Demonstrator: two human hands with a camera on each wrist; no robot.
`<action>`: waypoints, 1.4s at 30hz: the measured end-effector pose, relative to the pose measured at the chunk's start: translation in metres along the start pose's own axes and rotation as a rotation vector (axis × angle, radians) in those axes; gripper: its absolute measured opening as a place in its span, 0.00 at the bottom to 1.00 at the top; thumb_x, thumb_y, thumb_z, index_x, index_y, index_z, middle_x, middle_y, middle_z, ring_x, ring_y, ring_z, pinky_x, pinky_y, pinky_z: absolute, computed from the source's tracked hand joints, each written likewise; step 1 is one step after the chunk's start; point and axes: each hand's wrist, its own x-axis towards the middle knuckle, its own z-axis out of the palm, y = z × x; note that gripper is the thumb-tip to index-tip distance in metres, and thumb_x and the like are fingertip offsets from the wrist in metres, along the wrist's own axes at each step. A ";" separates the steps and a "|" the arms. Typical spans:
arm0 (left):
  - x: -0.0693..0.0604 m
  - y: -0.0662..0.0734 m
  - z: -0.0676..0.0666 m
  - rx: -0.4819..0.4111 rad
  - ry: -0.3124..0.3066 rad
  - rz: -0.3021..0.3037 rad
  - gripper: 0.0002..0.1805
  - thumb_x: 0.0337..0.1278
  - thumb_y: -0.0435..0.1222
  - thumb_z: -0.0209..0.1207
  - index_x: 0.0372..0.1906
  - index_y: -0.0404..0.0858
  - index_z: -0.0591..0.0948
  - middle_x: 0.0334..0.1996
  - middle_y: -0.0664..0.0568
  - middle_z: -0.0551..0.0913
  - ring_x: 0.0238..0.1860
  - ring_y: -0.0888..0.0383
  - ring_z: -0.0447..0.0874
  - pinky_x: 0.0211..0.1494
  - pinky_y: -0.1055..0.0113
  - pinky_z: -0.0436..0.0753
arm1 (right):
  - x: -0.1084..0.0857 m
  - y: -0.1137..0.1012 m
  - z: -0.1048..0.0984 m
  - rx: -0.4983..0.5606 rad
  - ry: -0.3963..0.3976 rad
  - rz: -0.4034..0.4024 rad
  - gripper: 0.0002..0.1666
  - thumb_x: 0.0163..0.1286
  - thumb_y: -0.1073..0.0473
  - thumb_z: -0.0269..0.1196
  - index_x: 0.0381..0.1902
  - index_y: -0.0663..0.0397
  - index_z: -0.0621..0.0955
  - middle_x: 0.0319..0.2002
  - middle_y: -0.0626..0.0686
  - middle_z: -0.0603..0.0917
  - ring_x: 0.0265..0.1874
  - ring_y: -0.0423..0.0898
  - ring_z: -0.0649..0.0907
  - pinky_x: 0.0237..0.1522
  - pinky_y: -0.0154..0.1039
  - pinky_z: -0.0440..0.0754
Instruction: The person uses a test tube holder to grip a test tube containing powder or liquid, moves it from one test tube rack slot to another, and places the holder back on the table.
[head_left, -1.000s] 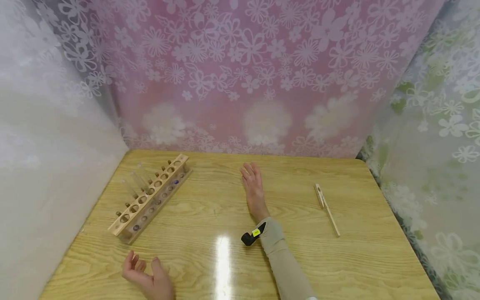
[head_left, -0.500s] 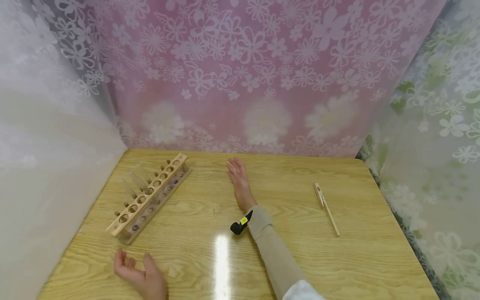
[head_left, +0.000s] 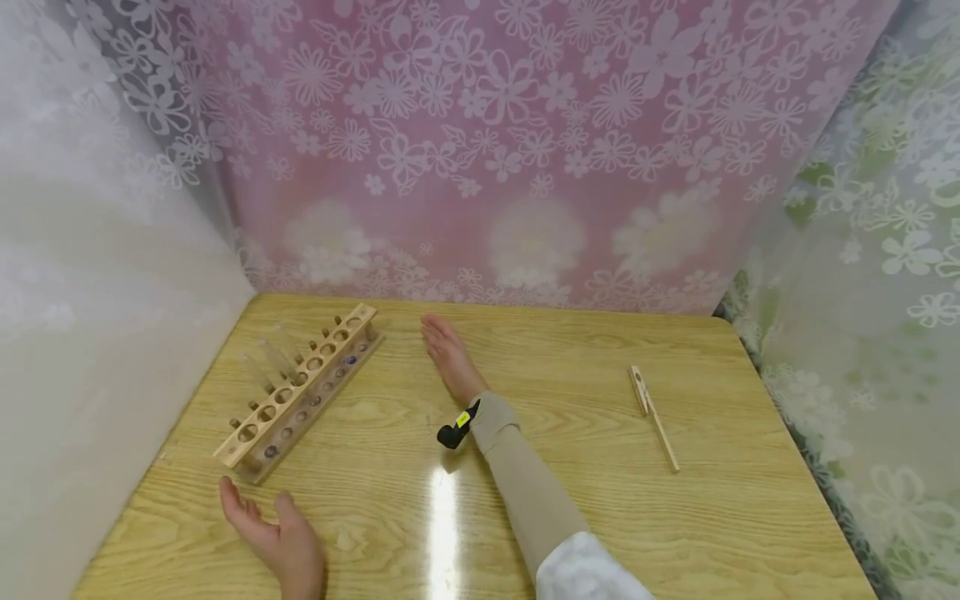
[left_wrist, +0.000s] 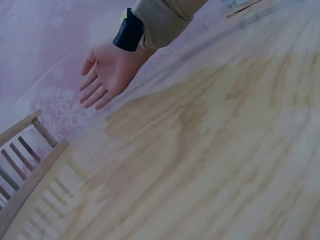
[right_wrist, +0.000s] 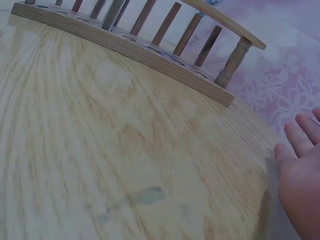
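Observation:
A wooden test tube rack [head_left: 315, 364] stands at a slant on the left part of the table, with glass test tubes [head_left: 276, 358] sticking up from its middle holes. My left hand [head_left: 279, 537] is just in front of the rack's near end, fingers loosely spread, holding nothing. Past the rack's far end, to its right, my right hand [head_left: 452, 360] stretches forward with straight fingers and nothing in it. In the right wrist view the rack [right_wrist: 150, 55] lies to the left of my right hand [right_wrist: 302, 180], apart from it. A wooden test tube clamp [head_left: 654, 419] lies on the right.
The wood-grain table [head_left: 570, 533] is bordered by a pink flowered curtain [head_left: 525, 167] behind, a whitish sheet [head_left: 112, 292] on the left and a flowered sheet [head_left: 862, 292] on the right. A black wrist camera [head_left: 454, 432] sits on my right wrist.
My right hand has moved left across the table, toward the rack's far end. My left hand has shifted slightly left and forward, nearer the rack. Rack and clamp stay put.

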 end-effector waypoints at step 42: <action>0.022 0.004 0.016 -0.075 -0.028 0.003 0.35 0.65 0.22 0.44 0.76 0.43 0.60 0.71 0.41 0.64 0.72 0.51 0.59 0.76 0.58 0.53 | 0.038 -0.001 0.052 -0.249 -0.185 0.211 0.42 0.71 0.75 0.42 0.80 0.46 0.50 0.78 0.50 0.53 0.77 0.47 0.52 0.73 0.52 0.56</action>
